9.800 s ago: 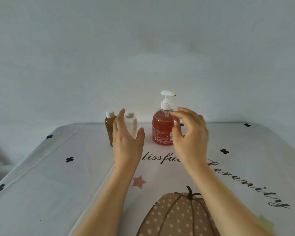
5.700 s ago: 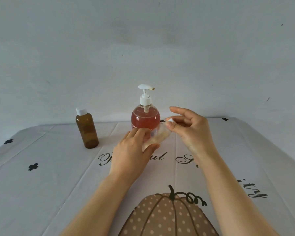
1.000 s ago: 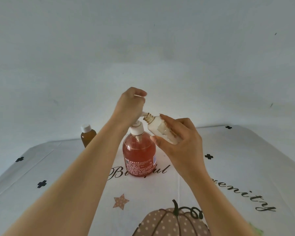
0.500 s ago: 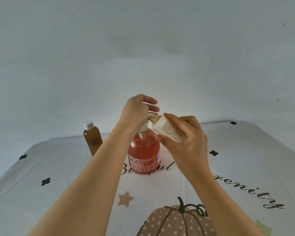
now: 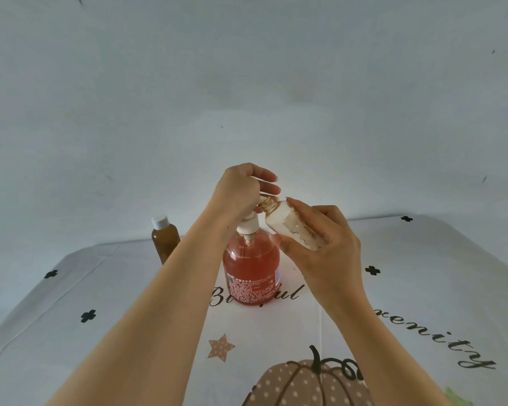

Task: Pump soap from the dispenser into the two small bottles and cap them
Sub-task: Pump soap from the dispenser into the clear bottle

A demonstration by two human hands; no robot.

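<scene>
A white cloth (image 5: 106, 288) printed with black clovers, script lettering and a dotted pumpkin is covering the table (image 5: 423, 259). The red soap dispenser (image 5: 251, 273) is standing upright on it. A capped amber bottle (image 5: 165, 243) is standing near the dispenser, at its ten o'clock.

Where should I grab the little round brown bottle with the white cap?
Grip the little round brown bottle around its straight body, below the white cap. It stands upright, so wrap your fingers sideways. Probably come from its left: the person's left arm crosses its right side.
</scene>
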